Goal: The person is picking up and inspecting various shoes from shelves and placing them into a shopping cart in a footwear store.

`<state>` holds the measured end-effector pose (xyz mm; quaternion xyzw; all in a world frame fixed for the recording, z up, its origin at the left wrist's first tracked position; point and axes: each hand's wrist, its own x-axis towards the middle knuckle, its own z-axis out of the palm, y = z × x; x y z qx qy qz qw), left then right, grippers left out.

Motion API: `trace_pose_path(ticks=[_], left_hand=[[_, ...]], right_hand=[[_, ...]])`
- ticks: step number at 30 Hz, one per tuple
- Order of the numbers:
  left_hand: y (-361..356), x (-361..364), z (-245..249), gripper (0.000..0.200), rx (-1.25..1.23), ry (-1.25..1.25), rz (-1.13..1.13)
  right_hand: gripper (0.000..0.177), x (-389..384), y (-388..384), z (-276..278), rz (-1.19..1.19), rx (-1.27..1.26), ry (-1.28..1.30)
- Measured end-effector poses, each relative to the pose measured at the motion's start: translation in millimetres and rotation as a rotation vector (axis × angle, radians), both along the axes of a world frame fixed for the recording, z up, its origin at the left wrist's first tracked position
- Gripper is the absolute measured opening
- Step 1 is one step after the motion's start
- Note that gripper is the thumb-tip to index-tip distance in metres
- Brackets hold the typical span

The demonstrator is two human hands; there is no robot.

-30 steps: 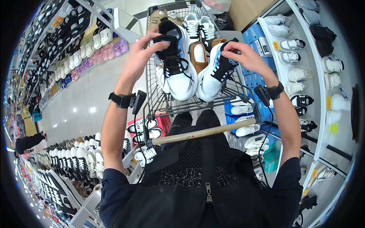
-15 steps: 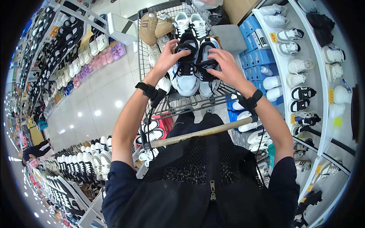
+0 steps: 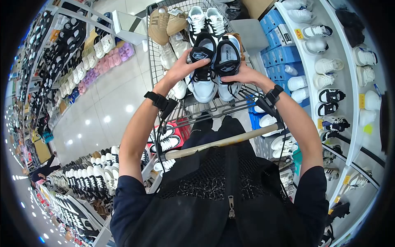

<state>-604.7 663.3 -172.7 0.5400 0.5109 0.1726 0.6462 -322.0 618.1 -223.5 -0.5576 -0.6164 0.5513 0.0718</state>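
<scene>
Over a wire shopping cart (image 3: 164,82) I hold a pair of white, black and blue sneakers side by side, toes toward me. My left hand (image 3: 181,69) grips the left sneaker (image 3: 202,70) from its outer side. The right sneaker (image 3: 228,66) rests in my right hand (image 3: 245,76), which cups it from below and outside. Both shoes touch each other along their inner sides. Black bands with small devices sit on both wrists.
The cart also carries tan shoes (image 3: 166,22), white sneakers with black stripes (image 3: 207,18) and other pairs. Its handle (image 3: 222,142) is against my body. Shelves of sneakers and blue boxes (image 3: 284,53) stand at right; racks of sandals and shoes line the left aisle.
The two sneakers, held apart and tilted a second ago, have been brought together side by side. My hands moved closer to each other and further over the cart.
</scene>
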Motion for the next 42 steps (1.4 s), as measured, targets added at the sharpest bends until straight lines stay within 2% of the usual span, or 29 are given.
trace_pose_path(ticks=[2, 4, 7, 11, 14, 16, 17, 18, 20, 21, 24, 26, 28, 29, 30, 31, 32, 33, 34, 35, 36, 38, 39, 40, 42], left_hand=[[-3.5, -4.5, 3.9, 0.096, 0.021, -0.040, -0.089], [-8.8, -9.1, 12.7, 0.096, -0.034, -0.052, -0.073], [-11.5, -14.2, 3.4, 0.087, -0.007, -0.070, -0.064], [-9.5, -17.4, -2.9, 0.084, -0.050, 0.008, -0.019], [-5.7, -18.6, -9.1, 0.084, -0.115, 0.024, 0.020], [-4.4, -19.0, -12.8, 0.085, -0.163, 0.005, 0.101], [-2.9, -18.7, -14.9, 0.085, -0.149, 0.026, 0.089], [-3.0, -17.4, -8.6, 0.085, -0.141, 0.025, 0.084], [-9.5, -13.3, 4.3, 0.082, -0.140, 0.028, 0.030], [-12.3, -11.7, 9.2, 0.082, -0.134, 0.030, 0.023], [-16.3, -5.6, 31.7, 0.075, -0.029, 0.086, -0.104], [-28.6, 2.2, 56.7, 0.067, 0.168, 0.050, -0.148], [-33.4, 19.0, 78.3, 0.062, 0.189, 0.021, -0.162], [-37.6, 28.8, 84.7, 0.060, 0.214, 0.001, -0.177], [-39.6, 29.7, 85.9, 0.059, 0.218, -0.018, -0.184], [-57.7, 53.6, 109.0, 0.052, 0.391, -0.162, -0.222], [-62.7, 64.1, 109.1, 0.048, 0.445, -0.154, -0.261], [-73.9, 67.3, 120.5, 0.050, 0.468, -0.180, -0.276], [-90.0, 90.8, 143.9, 0.052, 0.521, -0.218, -0.324], [-99.0, 109.0, 141.4, 0.058, 0.511, -0.336, -0.371], [-102.8, 109.3, 137.7, 0.058, 0.512, -0.336, -0.371], [-131.7, 161.0, 152.8, 0.066, 0.472, -0.411, -0.454], [-129.9, 164.3, 140.1, 0.073, 0.481, -0.422, -0.467], [-161.2, 197.9, 167.7, 0.078, 0.371, -0.450, -0.533], [-184.5, 219.9, 180.1, 0.082, 0.383, -0.353, -0.590]], right_hand=[[0.099, -2.2, -2.2, 11.7, -0.037, 0.001, -0.011], [0.102, -1.1, -2.9, 12.8, -0.114, 0.058, -0.114], [0.108, 2.8, -1.8, -14.2, -0.178, 0.078, -0.149], [0.111, 2.9, -0.1, -4.7, -0.086, 0.053, -0.106], [0.103, 3.9, -5.7, 19.5, -0.163, -0.001, -0.001], [0.094, 8.1, -11.9, 37.3, -0.223, -0.070, 0.163], [0.073, -5.4, -22.2, 79.1, -0.306, -0.082, 0.226], [0.073, -2.9, -20.5, 93.5, -0.310, -0.074, 0.227], [0.079, 5.7, -25.8, 108.1, -0.278, -0.191, -0.040], [0.079, 10.5, -32.1, 106.2, -0.285, -0.186, -0.037], [0.081, 27.2, -50.0, 95.9, -0.332, 0.014, -0.064], [0.081, 32.5, -67.8, 115.8, -0.377, 0.068, -0.066], [0.095, 45.6, -89.2, 156.6, -0.528, 0.167, 0.061], [0.089, 56.3, -100.0, 156.1, -0.568, 0.300, 0.040], [0.089, 58.9, -107.2, 152.0, -0.568, 0.300, 0.039], [0.088, 78.4, -124.3, 161.3, -0.613, 0.387, 0.039], [0.087, 92.5, -138.3, 165.1, -0.651, 0.456, 0.040], [0.078, 95.0, -140.8, 160.0, -0.667, 0.493, 0.047], [0.069, 107.1, -172.3, 185.0, -0.687, 0.463, 0.241], [0.064, 117.6, -194.5, 197.7, -0.729, 0.502, 0.246], [0.059, 116.0, -199.3, 198.6, -0.753, 0.521, 0.253], [0.055, 160.9, -259.1, 193.0, -0.888, 0.506, 0.261], [0.051, 163.6, -262.0, 185.9, -0.937, 0.575, 0.206], [0.054, 175.7, -306.8, 203.7, -1.010, 0.523, 0.210], [0.060, 189.7, -337.5, 209.3, -1.012, 0.560, 0.304]])
